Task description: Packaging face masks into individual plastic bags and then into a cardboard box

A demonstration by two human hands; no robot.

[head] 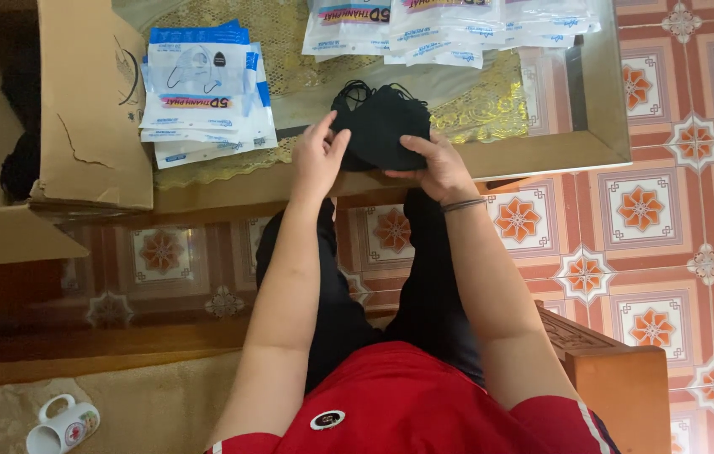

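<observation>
From the head view, both the left hand (317, 158) and the right hand (431, 164) pinch a stack of black masks (380, 126), probably several, at the table (534, 155) front edge; white packets (206, 92) lie near its left corner.

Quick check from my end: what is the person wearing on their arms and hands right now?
Both forearms are bare, with no gloves on the left hand or the right hand. A thin dark band circles the right wrist. Short red sleeves with a white stripe end above the elbows. No rings or watch are visible.
</observation>
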